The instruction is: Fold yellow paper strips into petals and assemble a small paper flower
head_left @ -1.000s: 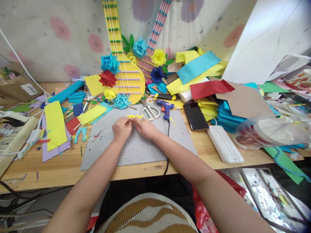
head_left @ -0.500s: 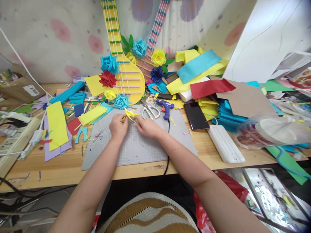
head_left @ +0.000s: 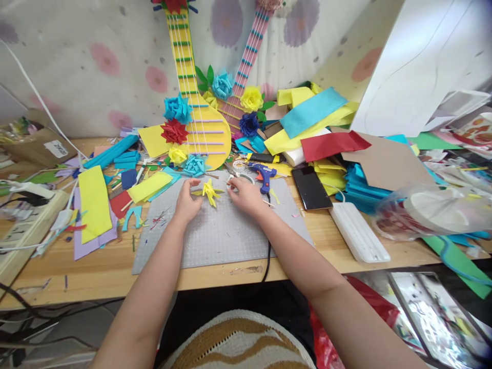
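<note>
A yellow paper flower (head_left: 210, 192) with narrow, pointed petals sits on the grey cutting mat (head_left: 226, 241) between my hands. My left hand (head_left: 188, 201) is open at its left side, thumb and forefinger apart; whether the thumb touches a petal is unclear. To the flower's right, my right hand (head_left: 246, 196) has curled fingers, and the end of a thin pale stick (head_left: 268, 203) pokes out past it. Most of that stick is hidden by the hand. Behind the right hand lie scissors (head_left: 248, 179), partly covered, beside a blue glue gun (head_left: 264, 175).
A yellow paper guitar (head_left: 209, 130) with paper flowers leans against the patterned wall covering. At right lie a black phone (head_left: 311, 188), a white power strip (head_left: 359, 233) and piled coloured paper (head_left: 313, 113). Yellow paper strips (head_left: 95, 205) and scraps cover the left side.
Both hands have drawn apart from the yellow flower, which they held between them before. My right hand has shifted right, over the scissors. The view has tilted slightly upward.
</note>
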`<state>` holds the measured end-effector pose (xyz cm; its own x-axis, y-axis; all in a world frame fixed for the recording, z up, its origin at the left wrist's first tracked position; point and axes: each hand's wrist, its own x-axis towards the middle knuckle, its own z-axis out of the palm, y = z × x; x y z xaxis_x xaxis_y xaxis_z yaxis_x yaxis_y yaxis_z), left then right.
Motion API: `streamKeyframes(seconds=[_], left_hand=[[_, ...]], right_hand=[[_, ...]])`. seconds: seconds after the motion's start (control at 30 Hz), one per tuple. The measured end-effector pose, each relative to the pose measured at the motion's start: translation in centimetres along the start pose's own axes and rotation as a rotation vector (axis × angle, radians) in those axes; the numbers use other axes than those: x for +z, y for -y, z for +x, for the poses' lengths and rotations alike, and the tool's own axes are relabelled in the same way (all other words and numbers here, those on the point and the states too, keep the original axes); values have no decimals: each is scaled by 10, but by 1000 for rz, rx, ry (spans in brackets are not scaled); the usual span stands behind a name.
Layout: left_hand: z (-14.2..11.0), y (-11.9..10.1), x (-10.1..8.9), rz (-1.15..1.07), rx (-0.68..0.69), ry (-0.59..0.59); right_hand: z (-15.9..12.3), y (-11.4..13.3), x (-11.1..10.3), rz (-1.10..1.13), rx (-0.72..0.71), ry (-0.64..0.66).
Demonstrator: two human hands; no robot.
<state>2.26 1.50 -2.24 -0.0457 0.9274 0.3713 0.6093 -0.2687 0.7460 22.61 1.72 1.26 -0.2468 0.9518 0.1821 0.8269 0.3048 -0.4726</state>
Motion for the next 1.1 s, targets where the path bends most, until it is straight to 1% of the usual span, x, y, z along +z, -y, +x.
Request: streamKeyframes(seconds=[0.1, 0.2, 0.3, 0.47, 0.63, 0.77, 0.83, 0.93, 1.0, 1.03, 1.1], left_hand=[[-1, -6, -1, 16, 49, 71], [-1, -8, -1, 32, 42, 114], [1, -9, 1, 26, 45, 98], [3, -9, 5, -12, 43, 74], [4, -13, 10, -39, 40, 79], [3, -17, 8, -18, 48, 89], [1, -18, 5, 4, 91, 65], [-3, -19, -1, 82, 132, -61], [-7, -21, -5, 151, 105, -140], [-10, -23, -6, 181, 74, -151], [-14, -30, -7, 236, -27, -109]], right_hand=[[0, 9, 6, -57, -25, 23], [3, 13, 9, -101, -31, 66], [7, 14, 15, -129, -36, 85], [9, 12, 21, -142, -18, 36], [9, 11, 17, -135, 10, 29], [6, 11, 11, -116, 19, 13], [4, 10, 8, -116, 27, -15], [1, 7, 4, -117, 64, -74], [-1, 5, 2, -103, 73, -113], [-2, 5, 1, -94, 70, -129], [-4, 7, -1, -83, 62, -132]])
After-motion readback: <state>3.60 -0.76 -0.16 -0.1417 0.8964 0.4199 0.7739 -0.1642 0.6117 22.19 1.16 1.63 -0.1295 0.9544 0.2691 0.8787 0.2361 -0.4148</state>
